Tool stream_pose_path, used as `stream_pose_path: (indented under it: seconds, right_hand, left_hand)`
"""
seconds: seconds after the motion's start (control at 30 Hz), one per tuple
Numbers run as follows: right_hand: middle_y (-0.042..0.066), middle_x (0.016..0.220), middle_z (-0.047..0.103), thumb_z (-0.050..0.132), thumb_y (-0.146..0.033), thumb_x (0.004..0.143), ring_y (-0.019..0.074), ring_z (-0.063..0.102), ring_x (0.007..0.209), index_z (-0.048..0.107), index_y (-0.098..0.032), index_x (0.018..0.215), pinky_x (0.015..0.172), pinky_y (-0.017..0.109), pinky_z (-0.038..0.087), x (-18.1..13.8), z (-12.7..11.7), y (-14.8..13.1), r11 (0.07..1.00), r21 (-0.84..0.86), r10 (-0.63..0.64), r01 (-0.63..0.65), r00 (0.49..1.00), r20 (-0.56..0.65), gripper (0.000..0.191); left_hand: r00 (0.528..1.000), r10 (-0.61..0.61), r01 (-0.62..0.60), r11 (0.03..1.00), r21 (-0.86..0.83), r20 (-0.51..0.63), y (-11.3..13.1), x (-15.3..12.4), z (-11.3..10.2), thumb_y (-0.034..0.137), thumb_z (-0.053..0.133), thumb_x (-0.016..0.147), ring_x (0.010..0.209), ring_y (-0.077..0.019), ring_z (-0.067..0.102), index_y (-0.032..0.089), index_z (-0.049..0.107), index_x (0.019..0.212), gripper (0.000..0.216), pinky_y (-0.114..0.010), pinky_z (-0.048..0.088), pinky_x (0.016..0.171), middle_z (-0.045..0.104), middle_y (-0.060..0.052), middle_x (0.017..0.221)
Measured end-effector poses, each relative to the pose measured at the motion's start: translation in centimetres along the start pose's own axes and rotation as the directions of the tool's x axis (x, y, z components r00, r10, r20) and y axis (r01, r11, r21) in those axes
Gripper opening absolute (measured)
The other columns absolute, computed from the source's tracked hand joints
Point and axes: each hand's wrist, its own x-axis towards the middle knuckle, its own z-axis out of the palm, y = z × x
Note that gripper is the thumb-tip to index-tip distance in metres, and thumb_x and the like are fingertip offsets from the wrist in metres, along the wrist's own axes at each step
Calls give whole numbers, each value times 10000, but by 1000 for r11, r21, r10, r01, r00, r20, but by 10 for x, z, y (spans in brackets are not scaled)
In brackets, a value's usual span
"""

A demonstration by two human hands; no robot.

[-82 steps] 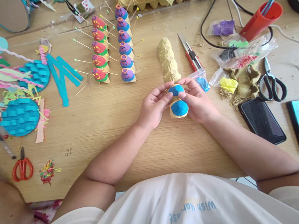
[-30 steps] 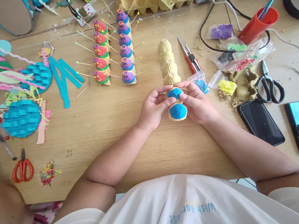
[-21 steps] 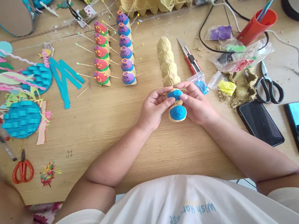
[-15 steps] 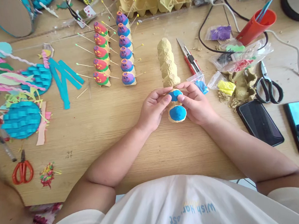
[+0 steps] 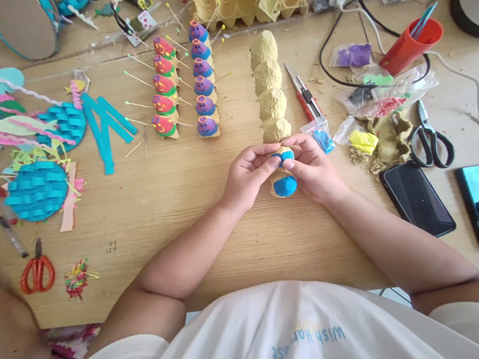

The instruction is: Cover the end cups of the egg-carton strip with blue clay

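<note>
Carton strip (image 5: 272, 104): held lengthwise over bench (image 5: 193, 223).
Left hand (image 5: 245, 176), right hand (image 5: 315, 167): nearly closed, second-nearest cup (image 5: 284, 155) pinched by thumbs and fingers.
Blue caps (image 5: 285, 186): presumably soft.
Handling: judged light, crushable; best gripped low on cup walls.

The long carton strip (image 5: 271, 106) is coloured pale tan, with its two nearest bumps capped in bright blue. To its left, the first row (image 5: 163, 86) is covered in red above green and marked with yellow faces; the second row (image 5: 204, 87) is covered in purple above blue and ringed on top with orange. The woven disc (image 5: 35, 189) is patterned in teal checks, matched by plain teal strips (image 5: 101, 141). The utility knife (image 5: 309, 100) is finished in red and black, the cup (image 5: 404, 55) in plain red. The white shirt (image 5: 254, 336) is lettered in blue; the fabric (image 5: 67, 354) is patterned magenta on white.
</note>
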Motion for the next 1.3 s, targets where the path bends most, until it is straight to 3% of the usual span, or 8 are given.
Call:
stream_pose_path:
  seconds: [0.23, 0.37, 0.53, 0.67, 0.93, 1.13, 1.3]
  right_hand:
    - [-42, 984, 772, 1068, -466, 829, 144, 723, 915, 760, -324, 1110, 899, 304, 649, -2, 2, -2, 1000, 13, -16, 16, 1000, -10, 440]
    - [-29, 999, 764, 1081, -485, 795, 162, 713, 915, 753, -317, 1097, 845, 308, 648, -2, 2, -3, 1000, 20, 14, -14, 1000, -11, 476]
    - [-34, 955, 732, 1045, -492, 846, 146, 672, 846, 746, -307, 1037, 771, 279, 598, -2, 2, -4, 997, 77, 24, -23, 1000, -7, 400]
    - [-38, 937, 702, 1063, -494, 822, 146, 648, 843, 713, -297, 1013, 792, 279, 584, -1, 2, -3, 997, 79, 10, -9, 1000, -9, 445]
    - [-41, 933, 644, 1051, -543, 827, 146, 596, 831, 653, -293, 1005, 777, 281, 556, -1, 4, -3, 1000, -8, -14, 14, 1000, -10, 502]
    - [-33, 928, 628, 1055, -591, 796, 161, 585, 818, 637, -305, 992, 756, 299, 569, -1, 5, -3, 998, -64, 3, -5, 1000, -28, 544]
    - [-36, 925, 639, 1076, -575, 774, 160, 595, 827, 656, -306, 981, 777, 302, 576, -2, 4, -1, 999, -53, 3, -5, 999, -33, 540]
  left_hand:
    - [1000, -6, 6, 1000, -13, -2, 0, 0, 0, 486, 1059, 823, 1033, -113, 845, 307, 906, 1065, 338, -243, 671, 985, 909, 18, 1081]
    - [999, -35, 36, 999, -10, 4, 0, -1, -1, 495, 1065, 809, 1003, -113, 834, 298, 884, 1064, 370, -243, 670, 949, 895, 21, 1066]
    - [999, -44, 44, 999, 4, 21, 1, -3, 0, 487, 1061, 817, 965, -109, 822, 286, 868, 1065, 373, -230, 655, 884, 885, 17, 1067]
    - [998, -54, 54, 998, 15, 9, 2, -3, 0, 535, 1057, 807, 999, -127, 822, 276, 861, 1076, 421, -241, 655, 908, 882, 0, 1075]
    - [999, -22, 22, 1000, 14, -31, -3, -3, 1, 486, 1092, 759, 861, -80, 777, 271, 853, 1018, 413, -203, 620, 817, 858, 30, 979]
    - [995, -59, 61, 998, 23, -85, -1, -4, 2, 534, 1098, 727, 836, -95, 766, 256, 841, 981, 457, -214, 612, 781, 849, 18, 949]
    - [995, -84, 85, 996, 5, -62, 2, -3, 2, 550, 1103, 715, 817, -94, 739, 260, 817, 973, 482, -226, 603, 775, 829, 27, 939]
